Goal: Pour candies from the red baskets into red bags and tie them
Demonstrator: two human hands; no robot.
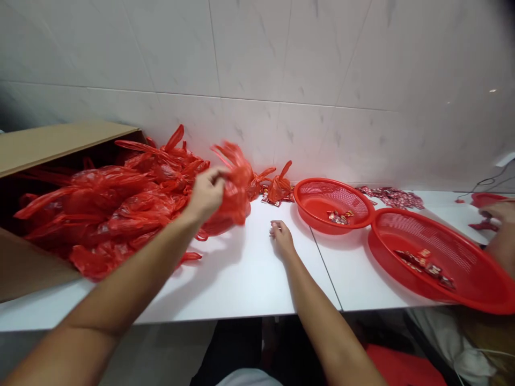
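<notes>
My left hand [208, 193] is closed on a red plastic bag [237, 190], lifted above the table and slightly blurred. Close by on the left, a heap of similar red plastic bags [132, 198] spills out of a cardboard box [68, 140]. My right hand [282, 236] rests on the white table [257, 279] with loosely bent fingers and nothing visible in it. Beyond it, near the wall, stand small tied red bags [280, 185] with wrapped packets [271, 199] around them.
Two red plastic baskets [322, 220] [386, 257] stand to the right, each with several small wrapped packets inside. A pile of red-and-white packets [394, 197] lies behind them. At the right edge, another person's hand [502, 212] is near a red container. A tiled wall [257, 64] borders the back.
</notes>
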